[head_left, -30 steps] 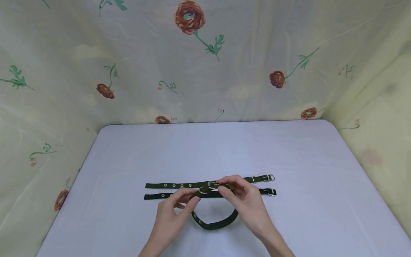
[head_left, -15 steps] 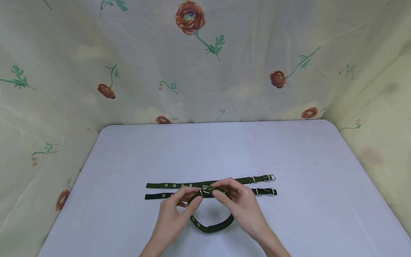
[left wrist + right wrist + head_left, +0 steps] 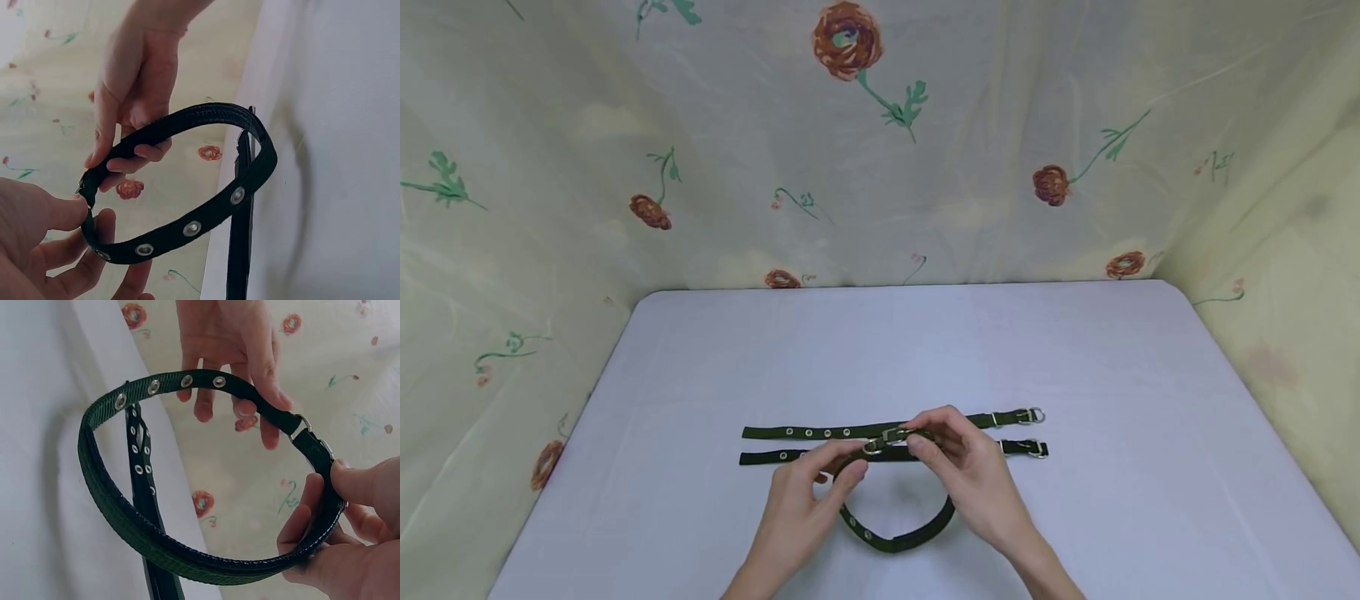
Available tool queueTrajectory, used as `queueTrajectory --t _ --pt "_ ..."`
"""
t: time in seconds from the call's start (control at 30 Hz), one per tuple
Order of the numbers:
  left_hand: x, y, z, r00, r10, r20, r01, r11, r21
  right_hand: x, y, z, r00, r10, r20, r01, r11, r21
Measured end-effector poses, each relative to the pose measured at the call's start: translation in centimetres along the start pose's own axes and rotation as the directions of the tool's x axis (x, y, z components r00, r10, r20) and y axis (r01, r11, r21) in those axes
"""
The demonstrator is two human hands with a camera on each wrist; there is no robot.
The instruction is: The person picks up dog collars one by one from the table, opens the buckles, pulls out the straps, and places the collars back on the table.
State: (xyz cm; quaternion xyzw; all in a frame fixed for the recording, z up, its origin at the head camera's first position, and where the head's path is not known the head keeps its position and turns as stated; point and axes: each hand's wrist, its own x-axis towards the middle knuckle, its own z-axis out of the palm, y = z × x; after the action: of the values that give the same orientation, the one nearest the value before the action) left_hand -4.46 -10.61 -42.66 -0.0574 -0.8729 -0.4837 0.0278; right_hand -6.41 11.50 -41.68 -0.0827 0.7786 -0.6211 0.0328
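A dark green dog collar (image 3: 892, 546) with metal eyelets is held up as a loop over the near part of the table. My left hand (image 3: 805, 492) pinches the strap beside the metal ring (image 3: 301, 424). On the other side, my right hand (image 3: 981, 475) pinches the collar next to its buckle (image 3: 893, 435), fingers partly covering that end. The left wrist view shows the eyelet strap (image 3: 167, 240) hanging from the left fingertips. In the right wrist view the padded lining (image 3: 187, 550) runs into the right hand's grip.
Behind the hands, a green collar (image 3: 763, 433) and a black collar (image 3: 760, 458) lie flat and roughly parallel on the white table (image 3: 880, 350). Their buckles are at the right. A flowered curtain (image 3: 722, 125) surrounds the table's back and sides.
The right hand and the buckle moved left, then back to the right and up. The loop's bottom hangs slightly lower than before. Both hands keep their pinch on the collar.
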Motion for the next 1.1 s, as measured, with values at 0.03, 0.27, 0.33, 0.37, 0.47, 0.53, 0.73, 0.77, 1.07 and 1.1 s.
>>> queueTrajectory --t 0.03,0.27,0.33,0.37,0.47,0.53,0.73,0.77,1.07,1.1 --pt "0.0 0.0 0.0 1.000 -0.003 0.006 0.003 1.000 0.003 0.0 0.0 -0.1 1.000 -0.007 -0.007 0.007 1.000 -0.003" --pt "0.0 -0.5 -0.4 0.999 -0.028 0.016 0.027 0.999 0.044 0.1 0.1 -0.7 0.995 -0.071 -0.065 0.064 0.993 -0.100" --pt "0.1 -0.6 -0.6 0.999 -0.032 0.007 0.031 0.999 0.044 0.1 0.1 -0.9 0.992 -0.103 -0.069 0.091 0.983 -0.160" --pt "0.1 -0.7 -0.7 1.000 -0.027 -0.001 0.027 0.999 0.042 0.2 0.2 -1.0 0.990 -0.122 -0.068 0.107 0.975 -0.194" --pt "0.3 -0.9 -1.2 0.999 -0.012 -0.037 0.013 1.000 0.023 0.2 0.1 -1.4 0.983 -0.173 -0.064 0.147 0.943 -0.299" --pt "0.4 -1.1 -1.6 0.998 0.000 -0.066 0.002 1.000 0.024 0.3 0.1 -1.7 0.976 -0.207 -0.061 0.171 0.915 -0.366" --pt "0.9 -1.4 -2.8 0.995 -0.034 -0.091 0.032 0.999 -0.030 0.4 0.0 -3.1 0.960 -0.269 -0.079 0.187 0.823 -0.537" --pt "1.0 -1.4 -3.0 0.995 -0.043 -0.095 0.039 0.998 -0.042 0.4 0.0 -3.3 0.959 -0.269 -0.088 0.177 0.811 -0.557" --pt "1.9 -2.4 -5.3 0.975 -0.126 -0.181 0.109 0.989 -0.103 0.5 0.0 -5.9 0.967 -0.192 -0.169 0.051 0.790 -0.610" --pt "2.0 -2.5 -5.6 0.972 -0.134 -0.193 0.117 0.988 -0.099 0.5 0.0 -6.2 0.967 -0.185 -0.176 0.040 0.790 -0.611"
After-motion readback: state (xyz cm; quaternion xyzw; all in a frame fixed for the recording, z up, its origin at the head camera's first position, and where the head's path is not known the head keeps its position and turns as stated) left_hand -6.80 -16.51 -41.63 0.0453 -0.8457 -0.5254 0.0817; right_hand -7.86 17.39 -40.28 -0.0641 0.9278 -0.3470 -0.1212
